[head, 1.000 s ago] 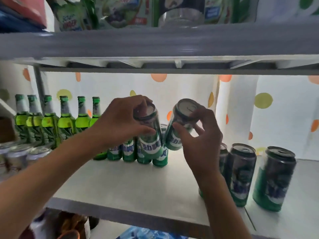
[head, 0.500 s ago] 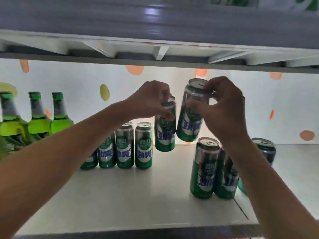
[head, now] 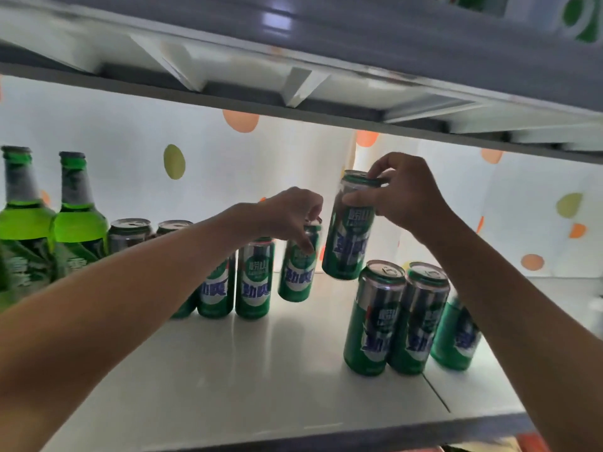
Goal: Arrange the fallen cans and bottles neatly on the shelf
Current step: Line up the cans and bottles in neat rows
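Note:
My left hand [head: 290, 212] grips the top of a green can [head: 297, 272], which stands at the right end of a back row of upright green cans [head: 254, 278] on the white shelf [head: 248, 370]. My right hand [head: 404, 194] holds a second green can [head: 348, 238] by its rim, tilted and lifted off the shelf, just right of the first. Three more green cans [head: 373, 318] stand upright at the front right, partly behind my right forearm.
Green glass bottles [head: 78, 216] stand at the far left with silver-topped cans [head: 129, 233] beside them. The shelf above [head: 293, 83] hangs low over the cans. A dotted white sheet backs the shelf. The shelf's front edge [head: 293, 442] runs along the bottom.
My left hand has lowered its can down to the end of the back row. My right hand keeps its can raised beside it. The view has shifted a little closer.

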The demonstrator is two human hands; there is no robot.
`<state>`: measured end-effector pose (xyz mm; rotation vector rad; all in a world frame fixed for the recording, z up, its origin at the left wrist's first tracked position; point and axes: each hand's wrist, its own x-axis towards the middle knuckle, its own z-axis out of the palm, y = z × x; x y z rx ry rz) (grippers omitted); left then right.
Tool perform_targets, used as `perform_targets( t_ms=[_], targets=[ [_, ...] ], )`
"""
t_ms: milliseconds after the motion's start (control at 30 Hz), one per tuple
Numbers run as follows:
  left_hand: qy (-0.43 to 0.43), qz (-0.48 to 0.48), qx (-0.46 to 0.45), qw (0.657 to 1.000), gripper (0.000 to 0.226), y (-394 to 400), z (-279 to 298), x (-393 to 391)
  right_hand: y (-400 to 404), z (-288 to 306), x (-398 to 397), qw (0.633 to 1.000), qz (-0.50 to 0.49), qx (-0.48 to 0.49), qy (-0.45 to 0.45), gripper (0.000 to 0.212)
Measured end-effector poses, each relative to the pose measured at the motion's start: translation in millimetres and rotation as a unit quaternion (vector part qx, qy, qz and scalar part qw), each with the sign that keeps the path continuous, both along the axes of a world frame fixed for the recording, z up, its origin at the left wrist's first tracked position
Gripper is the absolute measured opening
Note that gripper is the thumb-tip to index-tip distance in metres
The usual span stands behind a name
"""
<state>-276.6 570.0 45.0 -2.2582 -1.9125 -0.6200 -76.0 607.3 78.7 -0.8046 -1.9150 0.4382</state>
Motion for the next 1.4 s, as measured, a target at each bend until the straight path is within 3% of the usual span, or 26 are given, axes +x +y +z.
perform_targets(
  t_ms=[267, 500, 733, 900, 1000, 1133, 1400],
  targets=[
    [-0.013, 0.046, -0.012, 0.999, 0.065, -4, -4, -13, 7, -2, -13, 0.992, -0.036, -0.077, -0.096, 0.043],
    [-0.035, 0.034, -0.048, 0.998, 0.062, -5, -23, -12, 19, -3, -21, 0.978, -0.017, -0.140, -0.152, 0.070],
    [-0.053, 0.042, -0.059, 0.996, 0.059, -3, -28, -14, 30, 0, -29, 0.950, 0.015, -0.161, -0.267, 0.030],
    [-0.052, 0.048, -0.072, 0.995, 0.079, -2, -32, -19, 40, 0, -35, 0.939, 0.022, -0.154, -0.307, 0.033],
    [-0.059, 0.046, -0.032, 0.997, 0.073, -15, -33, -14, 45, 0, -39, 0.934, 0.023, -0.152, -0.321, 0.037],
    [0.018, 0.066, 0.062, 0.996, 0.059, -29, -49, -3, 49, -3, -46, 0.930, 0.027, -0.139, -0.340, 0.038],
    [0.078, 0.127, 0.207, 0.967, 0.046, -29, -99, 3, 48, -12, -62, 0.909, 0.035, -0.148, -0.387, 0.036]
  ],
)
